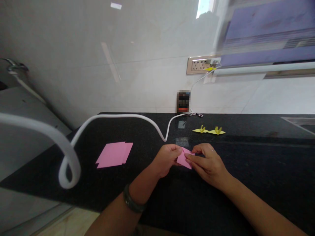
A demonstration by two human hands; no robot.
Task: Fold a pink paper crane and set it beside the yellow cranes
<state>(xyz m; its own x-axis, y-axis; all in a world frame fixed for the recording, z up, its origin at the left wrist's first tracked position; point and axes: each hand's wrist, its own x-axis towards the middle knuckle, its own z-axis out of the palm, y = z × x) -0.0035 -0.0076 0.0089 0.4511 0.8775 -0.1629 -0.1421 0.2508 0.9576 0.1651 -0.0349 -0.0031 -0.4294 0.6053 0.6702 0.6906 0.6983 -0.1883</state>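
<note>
A small folded piece of pink paper [185, 161] is held between both hands, just above the dark countertop. My left hand [167, 160] pinches its left edge, thumb on top and the other fingers beneath. On the right side, my right hand [208, 164] grips the paper, its fingers closed at the edge and over the upper face. A fold line or flap shows near the paper's top. To the left lie flat pink paper sheets [113, 154], overlapping unevenly. Beyond my right hand sit two yellow folded paper figures [216, 131], side by side with raised points.
A thick white cable [123, 116] loops across the left and back of the black countertop [157, 203]. A phone-like blurred object [183, 101] leans on the tiled wall, below a socket panel [200, 65]. A sink edge [299, 125] is at the far right.
</note>
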